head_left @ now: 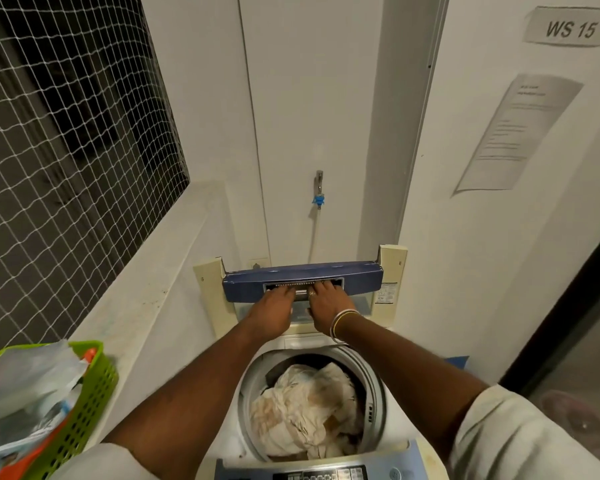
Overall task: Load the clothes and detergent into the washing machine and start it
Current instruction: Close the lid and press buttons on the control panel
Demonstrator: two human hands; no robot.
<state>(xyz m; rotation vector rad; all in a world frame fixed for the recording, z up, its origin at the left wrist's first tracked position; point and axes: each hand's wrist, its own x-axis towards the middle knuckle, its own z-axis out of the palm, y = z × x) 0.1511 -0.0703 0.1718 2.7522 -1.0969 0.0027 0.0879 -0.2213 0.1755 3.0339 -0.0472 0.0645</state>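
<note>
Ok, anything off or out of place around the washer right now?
Nothing looks spilled or broken. The lid is up, with the left hand and right hand gripping its handle slot. The clothes sit fully inside the drum. The only oddity is the wall notice, which seems to curl off the wall at its lower edge.

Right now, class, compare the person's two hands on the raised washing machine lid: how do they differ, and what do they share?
The right hand wears bangles at the wrist; the left hand wears none. The right hand shows a ring on one finger; the left hand shows none. Both grip the blue lid at its handle slot, side by side.
</note>
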